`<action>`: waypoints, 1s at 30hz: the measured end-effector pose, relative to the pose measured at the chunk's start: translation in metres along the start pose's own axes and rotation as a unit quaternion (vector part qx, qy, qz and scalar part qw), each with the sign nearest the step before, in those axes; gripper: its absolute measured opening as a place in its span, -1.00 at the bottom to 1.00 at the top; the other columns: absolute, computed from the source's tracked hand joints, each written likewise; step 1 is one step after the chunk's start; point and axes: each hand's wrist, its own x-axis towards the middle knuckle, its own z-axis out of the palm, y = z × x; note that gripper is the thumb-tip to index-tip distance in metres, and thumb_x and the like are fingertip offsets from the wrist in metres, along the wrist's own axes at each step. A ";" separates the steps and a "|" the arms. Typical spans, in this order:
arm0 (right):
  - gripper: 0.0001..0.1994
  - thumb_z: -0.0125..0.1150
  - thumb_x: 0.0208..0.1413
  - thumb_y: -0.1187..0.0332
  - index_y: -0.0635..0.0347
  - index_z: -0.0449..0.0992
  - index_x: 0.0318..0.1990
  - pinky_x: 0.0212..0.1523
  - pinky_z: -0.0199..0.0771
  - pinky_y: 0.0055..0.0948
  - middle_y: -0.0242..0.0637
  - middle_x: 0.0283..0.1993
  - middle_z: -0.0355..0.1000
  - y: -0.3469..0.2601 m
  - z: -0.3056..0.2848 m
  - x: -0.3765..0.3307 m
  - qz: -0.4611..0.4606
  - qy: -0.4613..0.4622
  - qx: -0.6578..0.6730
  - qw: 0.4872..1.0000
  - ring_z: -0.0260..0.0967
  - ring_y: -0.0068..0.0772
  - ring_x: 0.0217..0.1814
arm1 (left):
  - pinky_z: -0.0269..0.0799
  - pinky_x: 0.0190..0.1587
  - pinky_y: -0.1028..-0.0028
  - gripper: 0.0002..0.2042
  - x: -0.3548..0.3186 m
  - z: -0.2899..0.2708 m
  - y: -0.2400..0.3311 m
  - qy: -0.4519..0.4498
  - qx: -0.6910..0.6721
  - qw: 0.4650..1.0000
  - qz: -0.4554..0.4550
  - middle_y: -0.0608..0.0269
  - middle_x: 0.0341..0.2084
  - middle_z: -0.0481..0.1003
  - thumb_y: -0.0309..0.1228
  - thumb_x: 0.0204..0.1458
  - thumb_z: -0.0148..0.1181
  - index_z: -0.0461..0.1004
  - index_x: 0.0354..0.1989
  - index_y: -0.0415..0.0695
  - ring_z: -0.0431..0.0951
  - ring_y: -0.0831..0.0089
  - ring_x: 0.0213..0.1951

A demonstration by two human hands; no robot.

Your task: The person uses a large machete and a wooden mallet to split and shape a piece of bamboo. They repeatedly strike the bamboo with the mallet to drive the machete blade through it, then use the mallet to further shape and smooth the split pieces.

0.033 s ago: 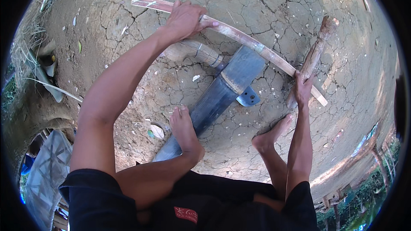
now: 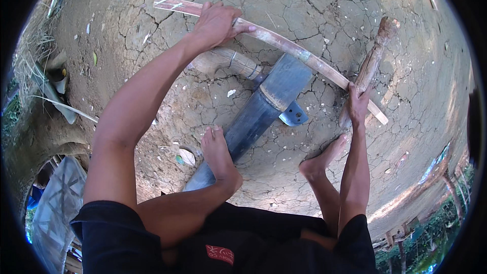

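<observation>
I had the curved wooden strip (image 2: 281, 43) held across the scene, running from far left to nearer right, past the far end of the dark bamboo length (image 2: 253, 116). The left hand (image 2: 215, 24) gripped it toward its far-left end; the right hand (image 2: 358, 102) closed around it near the other end. I judged this a steadying step, and any shift called for moving both hands together so the strip stayed level.

A thick wooden stick (image 2: 376, 53) lay across the strip's line at the right hand; I couldn't tell whether that hand pressed on it too. On the cracked ground (image 2: 284, 167), a tool's wooden handle (image 2: 223, 63) reached left of the bamboo and a holed metal plate (image 2: 294, 115) showed right. The left foot (image 2: 218, 155) rested against the bamboo, crowding the near side.
</observation>
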 end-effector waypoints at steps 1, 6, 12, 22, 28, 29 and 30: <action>-0.33 0.23 0.18 0.02 0.43 0.27 0.23 0.21 0.28 -0.14 0.19 0.06 0.43 0.000 0.000 0.001 0.006 -0.004 0.010 1.000 0.38 0.05 0.10 | 0.14 0.09 0.17 -0.36 -0.001 0.001 -0.001 -0.001 -0.008 1.000 -0.005 0.04 -0.26 0.59 0.31 0.12 0.01 0.59 -0.24 -0.14 0.48 0.15 -0.06; -0.39 0.25 0.12 -0.03 0.38 0.35 0.07 0.14 0.26 -0.03 0.22 -0.05 0.43 -0.012 -0.022 0.036 -0.055 -0.004 -0.100 0.993 0.33 0.14 0.03 | 0.17 0.07 0.09 -0.36 -0.009 0.020 -0.002 -0.058 -0.045 0.994 -0.077 -0.03 -0.28 0.58 0.31 0.13 0.00 0.58 -0.28 -0.14 0.50 0.07 -0.06; -0.43 0.30 0.08 0.02 0.37 0.38 0.02 0.07 0.33 -0.03 0.21 -0.15 0.47 -0.003 -0.012 0.020 -0.025 -0.020 -0.039 0.999 0.42 0.12 -0.05 | 0.19 0.05 0.10 -0.29 0.011 0.002 0.003 -0.100 -0.002 0.993 -0.070 -0.01 -0.36 0.56 0.41 0.01 0.04 0.57 -0.35 -0.13 0.50 0.05 -0.08; -0.43 0.24 0.18 0.11 0.39 0.29 0.15 -0.21 0.49 -0.14 -0.02 -0.31 0.53 -0.072 -0.078 0.030 0.001 -0.126 -0.082 0.989 0.51 -0.06 -0.30 | 0.16 0.04 0.07 -0.26 0.005 0.017 -0.002 -0.056 -0.033 0.995 -0.081 -0.01 -0.52 0.49 0.40 -0.08 0.17 0.55 -0.47 -0.22 0.48 0.06 -0.22; -0.50 0.22 0.21 0.23 0.32 0.26 0.19 -0.32 0.48 -0.19 0.03 -0.46 0.48 -0.124 -0.112 0.006 -0.018 -0.136 -0.185 0.973 0.49 -0.12 -0.42 | 0.15 0.02 0.08 -0.25 -0.006 0.033 -0.004 -0.036 -0.052 0.994 -0.092 0.02 -0.53 0.51 0.43 -0.08 0.15 0.56 -0.47 -0.22 0.50 0.11 -0.21; -0.51 0.22 0.20 0.24 0.31 0.26 0.18 -0.32 0.48 -0.19 0.05 -0.48 0.47 -0.118 -0.123 0.003 -0.036 -0.160 -0.242 0.956 0.49 -0.11 -0.44 | 0.15 0.03 0.08 -0.25 -0.001 0.024 0.002 -0.062 -0.054 0.992 -0.097 0.05 -0.58 0.48 0.42 -0.08 0.16 0.54 -0.50 -0.22 0.49 0.12 -0.26; -0.53 0.22 0.19 0.27 0.30 0.27 0.16 -0.31 0.48 -0.17 0.10 -0.46 0.46 -0.112 -0.138 0.004 -0.111 -0.284 -0.374 0.876 0.49 -0.04 -0.43 | 0.15 0.02 0.09 -0.25 0.005 0.017 0.005 -0.066 -0.033 0.994 -0.086 0.04 -0.54 0.50 0.43 -0.09 0.15 0.56 -0.48 -0.21 0.50 0.13 -0.22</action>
